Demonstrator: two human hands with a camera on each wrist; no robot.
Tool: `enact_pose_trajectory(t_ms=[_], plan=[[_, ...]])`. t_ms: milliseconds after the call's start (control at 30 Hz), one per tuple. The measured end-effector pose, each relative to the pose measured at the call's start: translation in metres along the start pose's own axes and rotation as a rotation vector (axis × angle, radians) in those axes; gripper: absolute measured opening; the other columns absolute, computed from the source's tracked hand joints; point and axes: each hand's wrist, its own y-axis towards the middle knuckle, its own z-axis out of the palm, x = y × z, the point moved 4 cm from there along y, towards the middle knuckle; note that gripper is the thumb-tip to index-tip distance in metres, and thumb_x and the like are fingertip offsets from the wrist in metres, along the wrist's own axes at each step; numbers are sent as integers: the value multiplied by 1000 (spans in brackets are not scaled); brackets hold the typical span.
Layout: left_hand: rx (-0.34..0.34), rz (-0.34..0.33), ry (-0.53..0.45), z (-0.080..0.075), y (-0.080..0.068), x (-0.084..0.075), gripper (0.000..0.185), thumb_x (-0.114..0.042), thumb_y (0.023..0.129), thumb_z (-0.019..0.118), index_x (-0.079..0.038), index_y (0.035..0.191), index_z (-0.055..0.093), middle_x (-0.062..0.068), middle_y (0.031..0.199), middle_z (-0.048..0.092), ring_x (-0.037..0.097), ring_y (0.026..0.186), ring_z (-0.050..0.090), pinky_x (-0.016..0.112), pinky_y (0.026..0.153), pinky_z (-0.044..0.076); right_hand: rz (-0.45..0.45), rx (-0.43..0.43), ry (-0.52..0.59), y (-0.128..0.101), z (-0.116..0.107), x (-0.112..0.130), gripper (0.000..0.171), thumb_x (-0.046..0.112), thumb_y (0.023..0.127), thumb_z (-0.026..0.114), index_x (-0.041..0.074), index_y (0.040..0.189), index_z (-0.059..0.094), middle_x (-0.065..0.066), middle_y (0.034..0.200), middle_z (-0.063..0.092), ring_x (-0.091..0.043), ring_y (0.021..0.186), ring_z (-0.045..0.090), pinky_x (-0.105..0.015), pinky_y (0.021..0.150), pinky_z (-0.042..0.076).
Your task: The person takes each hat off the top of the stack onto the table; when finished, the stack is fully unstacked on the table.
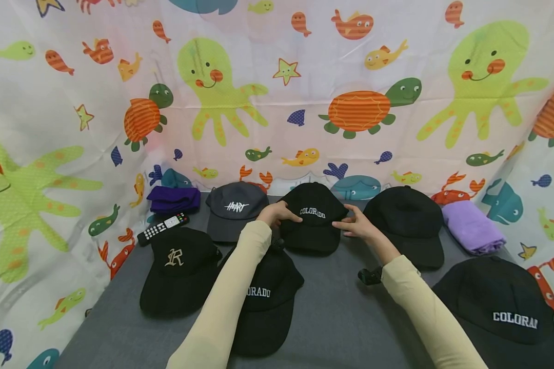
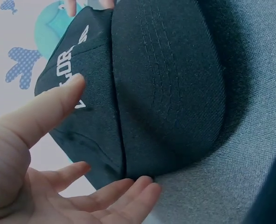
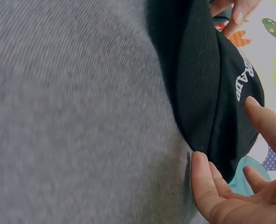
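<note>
Head view, left hand (image 1: 277,212), right hand (image 1: 356,224) flanking cap (image 1: 315,218) edges

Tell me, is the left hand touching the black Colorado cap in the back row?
Touching. In the left wrist view, the left hand lays its thumb on the Colorado cap.

Our right hand (image 3: 243,186): lower right corner, fingers straight and relaxed, fingertips touching the side of the black cap.
Black cap (image 3: 208,88): it lies on the grey cloth surface (image 3: 72,112), brim towards us, white embroidered lettering on its front panel.
Our other hand (image 3: 236,10): fingertips at the cap's far side, top edge.
Background: a patterned sheet (image 3: 273,42) with fish.
</note>
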Motion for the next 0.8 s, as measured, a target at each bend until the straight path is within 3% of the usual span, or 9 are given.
enact_pose_trajectory(t_ms=[33, 100, 333, 533, 800], plan=[[2, 2, -21, -1, -1, 1, 79, -28, 86, 66, -6, 147, 21, 20, 145, 31, 39, 122, 44, 45, 98, 42, 9, -6, 26, 1, 1, -1, 88, 21, 90, 62, 8, 149, -2, -35, 140, 26, -45, 123, 41, -48, 95, 44], [1, 13, -73, -1, 25, 14, 83, -32, 83, 69, -8, 147, 22, 19, 144, 33, 39, 121, 45, 45, 96, 43, 20, -27, 74, 8, 1, -8, 90, 23, 88, 64, 11, 149, -1, -33, 141, 26, -42, 125, 40, -47, 96, 44], [-3, -20, -298, 0, 21, 25, 88, -29, 82, 71, -10, 149, 16, 15, 148, 27, 37, 123, 43, 46, 99, 41, 32, -92, 162, 11, 10, -8, 91, 22, 87, 65, 11, 150, 1, -31, 146, 21, -39, 132, 32, -48, 104, 35], [-30, -25, -317, 0, 21, 25, 89, -30, 82, 71, -9, 149, 16, 16, 148, 26, 38, 122, 44, 48, 99, 40, 11, -148, 133, 12, 12, -7, 93, 24, 86, 66, 14, 150, 0, -29, 144, 27, -38, 131, 33, -49, 106, 30], [-91, -2, -344, -1, 28, 26, 92, -23, 81, 72, -13, 148, 11, 18, 145, 27, 41, 117, 46, 50, 91, 46, -32, -199, 79, 10, 10, -7, 95, 22, 85, 68, 14, 150, -1, -30, 139, 31, -41, 122, 41, -51, 100, 39]])
